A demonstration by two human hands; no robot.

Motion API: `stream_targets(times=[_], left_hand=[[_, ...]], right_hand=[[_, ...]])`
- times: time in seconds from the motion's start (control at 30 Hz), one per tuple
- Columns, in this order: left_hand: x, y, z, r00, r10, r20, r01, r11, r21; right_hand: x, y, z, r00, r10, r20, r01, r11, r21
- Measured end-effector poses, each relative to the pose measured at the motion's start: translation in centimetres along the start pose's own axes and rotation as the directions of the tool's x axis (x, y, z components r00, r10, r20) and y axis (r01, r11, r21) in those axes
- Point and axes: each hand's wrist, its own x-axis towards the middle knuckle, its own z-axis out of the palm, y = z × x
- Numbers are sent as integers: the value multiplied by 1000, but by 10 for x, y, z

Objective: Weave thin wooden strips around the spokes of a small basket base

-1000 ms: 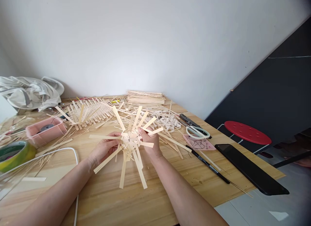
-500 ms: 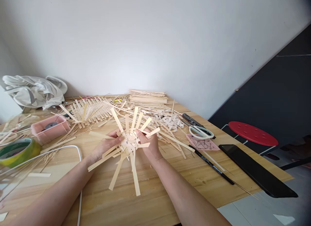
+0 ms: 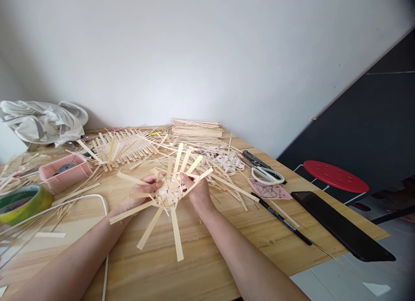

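Observation:
A small round woven basket base of pale bamboo strips is held above the table, its flat strip ends fanning out all round like spokes. My left hand grips its left rim, the thumb on top and the other fingers partly hidden underneath. On the right rim, my right hand pinches the weave near the upper right strips, thumb and fingers closed. The woven centre faces up towards me, with narrow strips curving around it.
Behind lie a larger woven piece and a stack of bamboo strips. To the right are scissors, a black pen and a phone-like black slab. A pink box, tape roll and white cable lie left.
The basket base has turned slightly in my hands, and its lower left spokes have swung outwards and spread apart. Both hands keep hold of the rim. The view has shifted a little.

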Motion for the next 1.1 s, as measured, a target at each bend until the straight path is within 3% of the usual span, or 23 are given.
stream_targets(times=[0.2, 0.37, 0.5, 0.77, 0.97, 1.1], left_hand=[[0, -1, 2, 995, -39, -93, 33, 997, -66], [-1, 1, 7, 995, -57, -82, 50, 996, -80], [-4, 7, 8, 997, -50, -60, 48, 998, -39], [-5, 11, 4, 980, -125, -155, 128, 992, 9], [-1, 4, 0, 983, 7, -181, 8, 997, 83], [0, 1, -3, 987, 8, -158, 3, 998, 69]], right_hand=[[0, 1, 2, 997, 80, 0, -80, 993, 89], [2, 5, 4, 995, 95, -38, -91, 991, 96], [1, 5, 2, 999, 37, -3, -37, 998, 51], [5, 6, -7, 981, -168, -96, 160, 984, -84], [5, 10, -6, 974, -218, -62, 210, 971, -115], [4, 7, -6, 972, -229, -44, 224, 970, -99]])
